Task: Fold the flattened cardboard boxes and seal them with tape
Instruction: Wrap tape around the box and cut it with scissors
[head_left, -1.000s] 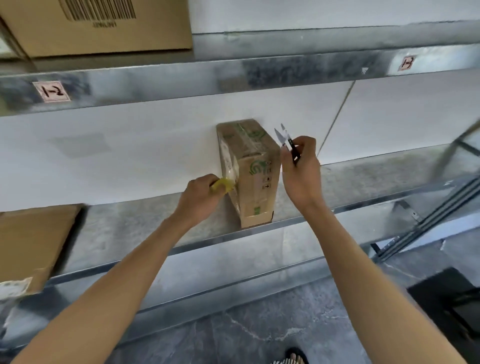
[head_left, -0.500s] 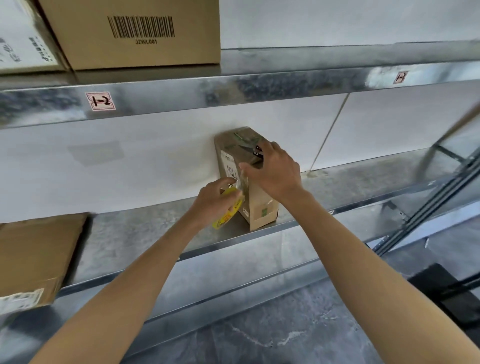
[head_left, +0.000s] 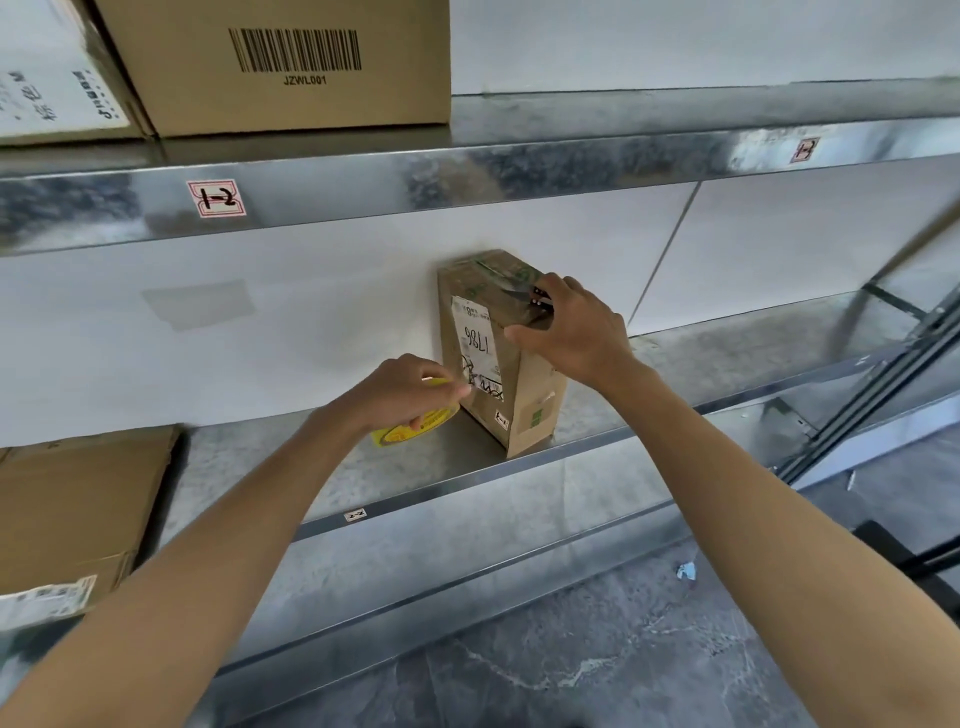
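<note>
Since a second ago the right hand (head_left: 576, 332) has swung in from the box's right side, where it held the snips raised, and now lies over the box's upper near corner; the left hand (head_left: 400, 389) has dropped lower beside the box's left face.

A galvanised grey metal shelf rack (head_left: 291, 457) fills the view, its upper shelf (head_left: 467, 182) running across the top. On that upper shelf, at the left, stands a large brown cardboard carton with a black barcode (head_left: 280, 73). A flattened brown cardboard sheet (head_left: 72, 509) lies at the far left of the lower shelf.

The small upright brown cardboard box with green print and a white label (head_left: 535, 415) stands on the lower shelf, its near corner at the shelf's front edge and its far side close to the white wall.

The left hand has its fingers curled round a yellow roll of tape (head_left: 415, 423), held just left of the box's lower part. The right hand clasps small black-handled metal snips (head_left: 537, 299) against the top of the box, thumb stretched along the box's near edge.

A red-bordered white tag marked "1-2" (head_left: 217, 198) is stuck on the upper shelf's front lip.
</note>
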